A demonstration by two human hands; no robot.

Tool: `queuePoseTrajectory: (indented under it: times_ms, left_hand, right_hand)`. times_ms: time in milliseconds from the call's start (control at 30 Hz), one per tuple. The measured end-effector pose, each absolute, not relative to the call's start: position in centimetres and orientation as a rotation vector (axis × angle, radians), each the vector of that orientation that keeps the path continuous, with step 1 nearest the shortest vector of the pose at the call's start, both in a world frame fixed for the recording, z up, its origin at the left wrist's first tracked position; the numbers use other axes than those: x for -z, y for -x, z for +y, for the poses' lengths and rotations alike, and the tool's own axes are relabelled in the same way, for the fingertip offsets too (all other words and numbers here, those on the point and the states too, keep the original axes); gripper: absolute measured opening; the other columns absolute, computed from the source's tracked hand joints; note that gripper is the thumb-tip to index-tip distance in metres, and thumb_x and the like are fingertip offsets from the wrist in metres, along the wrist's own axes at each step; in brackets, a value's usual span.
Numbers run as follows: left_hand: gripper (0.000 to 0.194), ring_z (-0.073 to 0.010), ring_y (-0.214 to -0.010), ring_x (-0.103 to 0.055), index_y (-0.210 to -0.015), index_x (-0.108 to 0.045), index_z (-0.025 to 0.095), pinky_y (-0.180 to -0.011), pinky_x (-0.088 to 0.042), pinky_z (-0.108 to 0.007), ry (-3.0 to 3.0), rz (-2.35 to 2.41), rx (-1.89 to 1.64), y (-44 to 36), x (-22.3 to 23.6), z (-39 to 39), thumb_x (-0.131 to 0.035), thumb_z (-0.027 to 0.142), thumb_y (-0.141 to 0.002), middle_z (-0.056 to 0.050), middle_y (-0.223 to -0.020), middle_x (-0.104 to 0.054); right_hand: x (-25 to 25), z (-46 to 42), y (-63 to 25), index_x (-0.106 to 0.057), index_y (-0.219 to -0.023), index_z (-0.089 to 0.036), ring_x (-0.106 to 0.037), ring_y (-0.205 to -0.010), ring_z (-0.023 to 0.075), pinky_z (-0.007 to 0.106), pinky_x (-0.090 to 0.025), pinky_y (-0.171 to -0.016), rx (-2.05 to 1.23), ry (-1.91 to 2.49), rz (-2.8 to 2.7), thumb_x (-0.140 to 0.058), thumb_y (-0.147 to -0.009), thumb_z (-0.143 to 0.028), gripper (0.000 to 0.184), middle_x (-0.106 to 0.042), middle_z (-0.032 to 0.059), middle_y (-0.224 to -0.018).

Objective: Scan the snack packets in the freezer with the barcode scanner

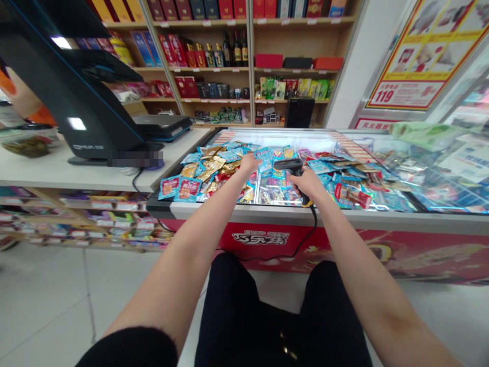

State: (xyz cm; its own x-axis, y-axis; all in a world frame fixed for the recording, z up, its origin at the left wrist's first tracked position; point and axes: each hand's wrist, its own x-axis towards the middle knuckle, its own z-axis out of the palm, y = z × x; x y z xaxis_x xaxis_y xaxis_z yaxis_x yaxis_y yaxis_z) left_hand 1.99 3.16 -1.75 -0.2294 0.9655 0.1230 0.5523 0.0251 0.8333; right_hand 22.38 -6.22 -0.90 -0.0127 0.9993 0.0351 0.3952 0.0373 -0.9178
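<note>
Blue packet: held out in front of the left hand (250, 162), above the glass top (277, 183); the blue packet (264, 159) sits just left of the scanner's head.
Left hand: closed on the packet's edge, fingers partly hidden.
Right hand: the right hand (308, 183) is wrapped around the handle of the black scanner (289, 165), whose head is turned toward the packet.
Cable: the black cable (312, 229) drops from the handle and loops across the red front.
Left pile: gold, blue and red packets (214, 165) heaped beside and beyond the left hand; two red-and-blue packets (189, 189) lie at the near corner.
Right pile: mixed packets (349, 171) spread beside the right hand, with the space between the piles beneath the scanner.
Freezer: the chest freezer (214, 210) holds colourful packages, seen through the glass; details too small to tell.
Side surface: the pale surface (114, 177) carries a black terminal (95, 102) and a clear tub (28, 145) with dark contents.
Shelves: the wooden shelves (214, 70) behind hold boxes, bottles and bags.
</note>
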Motion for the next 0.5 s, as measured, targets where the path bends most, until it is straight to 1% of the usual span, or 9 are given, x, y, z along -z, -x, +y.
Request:
queuePoseTrajectory:
  times_ms: [133,300,500]
  left_hand:
    - [0.011,-0.0178,-0.081,-0.065,-0.081,-0.068,0.013,-0.070,-0.049,-0.024,-1.591,1.864,-1.038,-1.9,1.8,3.8,-0.061,0.017,-0.073,-0.004,-0.075,-0.065]
    - [0.013,-0.0179,-0.083,-0.065,-0.084,-0.068,0.011,-0.070,-0.050,-0.024,-1.630,1.850,-1.035,-1.8,2.2,4.0,-0.059,0.017,-0.076,-0.006,-0.080,-0.067]
    - [0.019,-0.0177,-0.082,-0.066,-0.089,-0.070,0.014,-0.071,-0.051,-0.025,-1.552,1.818,-1.075,-2.1,2.1,3.6,-0.062,0.017,-0.072,-0.005,-0.081,-0.069]
  right_hand:
    - [0.6,-6.5,-22.5,-0.047,-0.065,-0.020,-0.046,-0.032,0.0105,0.021,-0.036,-0.033,-0.960,1.481,-1.519,-0.067,-0.079,-0.017,0.024,-0.051,-0.0029,-0.044]
    - [0.4,-6.8,-22.6,-0.047,-0.065,-0.020,-0.046,-0.033,0.0108,0.021,-0.037,-0.034,-0.951,1.505,-1.507,-0.065,-0.077,-0.013,0.023,-0.051,-0.0032,-0.044]
    - [1.5,-6.1,-23.0,-0.047,-0.064,-0.020,-0.047,-0.034,0.0118,0.022,-0.037,-0.033,-0.945,1.478,-1.532,-0.065,-0.077,-0.019,0.022,-0.053,-0.0014,-0.045]
